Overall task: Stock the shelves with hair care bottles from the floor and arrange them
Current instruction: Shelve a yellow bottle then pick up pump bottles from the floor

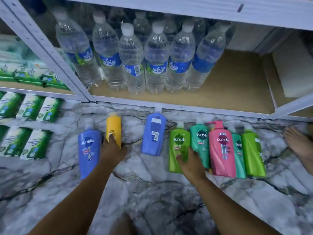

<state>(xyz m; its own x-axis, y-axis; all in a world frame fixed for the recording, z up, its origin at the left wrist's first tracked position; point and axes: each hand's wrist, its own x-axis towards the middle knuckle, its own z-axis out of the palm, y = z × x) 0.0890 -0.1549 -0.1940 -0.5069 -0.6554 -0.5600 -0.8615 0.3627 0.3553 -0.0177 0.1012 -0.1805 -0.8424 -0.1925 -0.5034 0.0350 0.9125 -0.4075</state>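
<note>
Several Sunsilk bottles lie flat on the marble floor [152,192] in front of the bottom shelf [228,85]. From left: a blue bottle [89,150], a yellow bottle [113,126], a blue bottle lying label-down [153,134], then a tight group of a light green bottle [177,141], a teal bottle [199,138], a pink pump bottle [221,150], another teal bottle [238,150] and a light green bottle [252,153]. My left hand [112,150] grips the lower end of the yellow bottle. My right hand [189,160] closes on the lower part of the light green bottle.
Several large water bottles [132,56] fill the left and middle of the bottom shelf; bare board shows at its right. A white upright post [42,48] divides the shelving. Green-white packs [30,107] lie to the left. A bare foot [298,145] rests at the right.
</note>
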